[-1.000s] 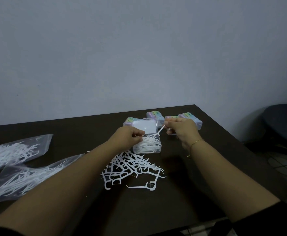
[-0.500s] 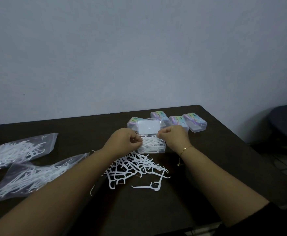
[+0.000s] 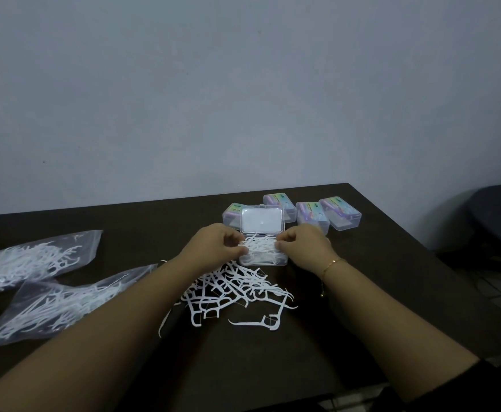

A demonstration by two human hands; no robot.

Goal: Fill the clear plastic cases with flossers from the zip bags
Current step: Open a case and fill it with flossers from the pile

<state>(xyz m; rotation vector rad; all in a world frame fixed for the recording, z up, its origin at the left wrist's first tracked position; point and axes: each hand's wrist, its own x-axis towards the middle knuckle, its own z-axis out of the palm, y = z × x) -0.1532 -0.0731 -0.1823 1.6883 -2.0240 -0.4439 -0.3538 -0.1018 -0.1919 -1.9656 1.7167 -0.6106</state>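
An open clear plastic case (image 3: 262, 222) stands mid-table, lid raised, its base heaped with white flossers (image 3: 261, 247). My left hand (image 3: 213, 245) and my right hand (image 3: 304, 244) sit on either side of the case, fingers curled onto the flossers in it and pinching them. A loose pile of flossers (image 3: 237, 292) lies on the table just in front of the case. Two zip bags with flossers lie at the left: one far (image 3: 32, 260), one near (image 3: 62, 304).
Several closed clear cases with coloured labels stand behind the open one: (image 3: 277, 203), (image 3: 311, 217), (image 3: 339, 212), (image 3: 232, 214). The dark table (image 3: 377, 278) ends at the right, where a dark chair (image 3: 499, 215) stands. A grey wall is behind.
My right hand, which held one flosser up to the right of the case, has come down onto the flossers in the case. The left hand stays at the case's left side.
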